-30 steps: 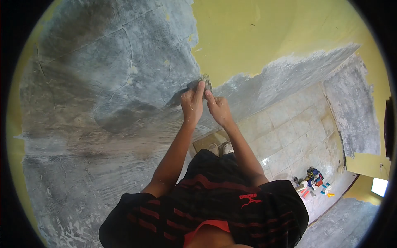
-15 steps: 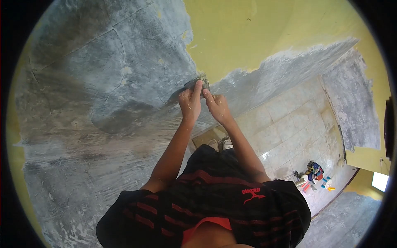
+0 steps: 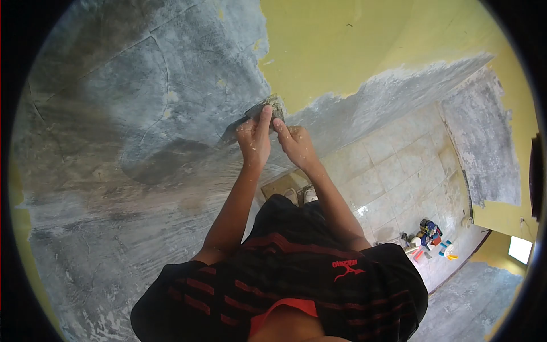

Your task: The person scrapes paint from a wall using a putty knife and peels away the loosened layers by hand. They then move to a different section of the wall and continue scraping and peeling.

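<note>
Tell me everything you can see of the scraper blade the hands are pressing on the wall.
The scraper is a flat, wide blade, grey and crusted with dried speckled residue, metal by its look. It lies pressed against the wall just at the ragged edge where yellow paint meets bare grey plaster. The left hand presses its fingers on the blade; the right hand closes in beside it. Any handle is hidden under the hands.

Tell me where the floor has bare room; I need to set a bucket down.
Bare tiles run between the person's shoes and the pile of tools. It is crowded only around that pile, near the doorway.
</note>
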Motion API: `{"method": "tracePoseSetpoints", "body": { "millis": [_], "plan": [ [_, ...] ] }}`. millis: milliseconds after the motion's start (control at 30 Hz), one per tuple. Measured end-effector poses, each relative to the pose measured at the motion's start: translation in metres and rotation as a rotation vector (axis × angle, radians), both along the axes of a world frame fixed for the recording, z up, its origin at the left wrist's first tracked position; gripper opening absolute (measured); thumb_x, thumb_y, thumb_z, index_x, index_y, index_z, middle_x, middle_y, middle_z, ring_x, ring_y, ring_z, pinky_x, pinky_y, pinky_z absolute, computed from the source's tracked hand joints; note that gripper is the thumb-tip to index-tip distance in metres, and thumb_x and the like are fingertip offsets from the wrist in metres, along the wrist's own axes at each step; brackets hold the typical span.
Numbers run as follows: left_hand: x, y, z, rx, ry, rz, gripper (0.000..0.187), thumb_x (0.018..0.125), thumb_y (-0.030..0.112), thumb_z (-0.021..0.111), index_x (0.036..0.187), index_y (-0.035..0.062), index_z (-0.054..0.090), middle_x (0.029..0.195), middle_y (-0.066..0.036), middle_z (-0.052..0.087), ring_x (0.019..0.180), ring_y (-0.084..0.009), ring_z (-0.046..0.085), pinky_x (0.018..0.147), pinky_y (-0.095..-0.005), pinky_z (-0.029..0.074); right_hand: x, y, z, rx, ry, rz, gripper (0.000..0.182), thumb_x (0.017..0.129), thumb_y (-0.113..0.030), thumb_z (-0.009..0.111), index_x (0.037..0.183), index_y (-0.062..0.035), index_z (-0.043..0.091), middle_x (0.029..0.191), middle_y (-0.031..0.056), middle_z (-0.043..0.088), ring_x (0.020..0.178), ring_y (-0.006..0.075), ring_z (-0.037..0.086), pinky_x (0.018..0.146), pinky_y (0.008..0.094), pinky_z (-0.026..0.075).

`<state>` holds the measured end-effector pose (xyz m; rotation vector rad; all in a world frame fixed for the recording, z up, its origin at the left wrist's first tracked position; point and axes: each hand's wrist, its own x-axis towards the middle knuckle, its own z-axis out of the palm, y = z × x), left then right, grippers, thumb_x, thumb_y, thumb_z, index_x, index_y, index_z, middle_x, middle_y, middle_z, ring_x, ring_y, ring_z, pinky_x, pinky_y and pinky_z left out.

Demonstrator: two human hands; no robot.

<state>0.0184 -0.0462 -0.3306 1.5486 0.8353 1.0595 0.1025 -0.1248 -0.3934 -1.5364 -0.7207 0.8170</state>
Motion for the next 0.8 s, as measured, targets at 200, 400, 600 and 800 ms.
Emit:
{"method": "tracePoseSetpoints", "body": {
  "millis": [200, 400, 600, 800],
  "plan": [
    [-0.01, 0.009, -0.019, -0.013, 0.102, -0.013, 0.062, 0.102, 0.035, 0.074, 0.056, 0.004, 0.048, 0.057, 0.008, 0.038, 0.058, -0.005, 0.03, 0.051, -0.0332, 0.022, -0.005, -0.003, 0.0, -0.025, 0.088, -0.013, 0.072, 0.107, -0.054, 0.057, 0.06, 0.0, 0.052, 0.054, 0.0017, 0.043, 0.057, 0.0117, 0.041, 0.052, 0.0387, 0.038],
    [-0.012, 0.011, -0.005, 0.031, 0.131, -0.032, 0.064, 0.101, 0.038, 0.074, 0.056, 0.0006, 0.049, 0.055, 0.007, 0.037, 0.057, -0.006, 0.032, 0.05, -0.0333, 0.024, -0.007, 0.0, 0.014, -0.001, 0.099, 0.004, 0.071, 0.107, -0.054, 0.057, 0.061, -0.0012, 0.052, 0.054, 0.0013, 0.043, 0.057, 0.0113, 0.041, 0.052, 0.0369, 0.038],
    [-0.01, 0.01, 0.009, 0.024, 0.128, -0.04, 0.062, 0.102, 0.037, 0.074, 0.056, 0.0031, 0.051, 0.057, 0.007, 0.04, 0.058, -0.0051, 0.033, 0.05, -0.0327, 0.024, -0.01, -0.005, 0.029, 0.025, 0.054, -0.01, 0.07, 0.109, -0.056, 0.052, 0.057, -0.0082, 0.049, 0.054, -0.0029, 0.043, 0.052, 0.0093, 0.039, 0.048, 0.0331, 0.033],
    [-0.01, 0.015, -0.011, 0.059, 0.137, -0.02, 0.06, 0.102, 0.037, 0.074, 0.057, 0.0031, 0.052, 0.057, 0.008, 0.04, 0.058, -0.0047, 0.032, 0.05, -0.0327, 0.023, -0.009, 0.0, 0.014, -0.007, 0.074, -0.034, 0.073, 0.107, -0.054, 0.057, 0.059, 0.0, 0.05, 0.053, 0.0025, 0.04, 0.056, 0.0123, 0.039, 0.051, 0.0378, 0.036]
  ]
}}
